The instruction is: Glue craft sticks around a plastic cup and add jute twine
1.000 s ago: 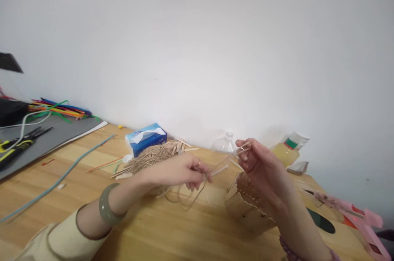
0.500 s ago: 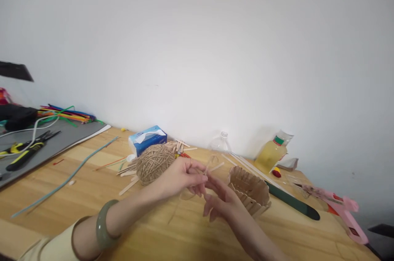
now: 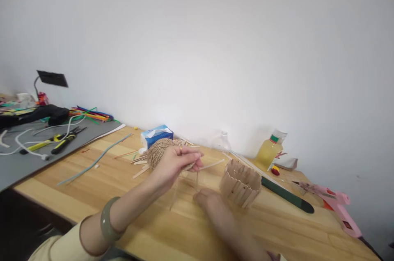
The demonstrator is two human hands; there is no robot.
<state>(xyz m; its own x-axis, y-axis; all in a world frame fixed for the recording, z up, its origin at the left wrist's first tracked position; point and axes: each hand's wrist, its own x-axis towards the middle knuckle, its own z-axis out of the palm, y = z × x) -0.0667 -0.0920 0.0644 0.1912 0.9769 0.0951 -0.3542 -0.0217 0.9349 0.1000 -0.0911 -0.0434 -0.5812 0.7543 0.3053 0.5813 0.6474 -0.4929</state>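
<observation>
My left hand [image 3: 181,160], with a ring on one finger, is raised over the table and pinches a strand of twine [image 3: 197,181]. The strand runs down from its fingertips to my right hand [image 3: 211,203], which is lower, blurred, and closed at the strand's lower end. Another thin loose strand hangs below the left hand. Partly hidden behind the left hand sits a ball of twine [image 3: 158,151]. To the right of my hands stands a small container of wooden craft sticks [image 3: 238,187].
A blue tissue box [image 3: 160,136] and loose craft sticks lie by the ball. A clear plastic piece [image 3: 221,142], a yellow bottle [image 3: 267,152], a dark green strip [image 3: 287,195] and a pink glue gun [image 3: 338,207] are further right. Pliers [image 3: 66,141] rest on a grey mat [image 3: 92,138] at left.
My hands were close together and have parted. The right hand moved down toward the table with the twine, stretching it between them. The view has shifted, showing more of the left side.
</observation>
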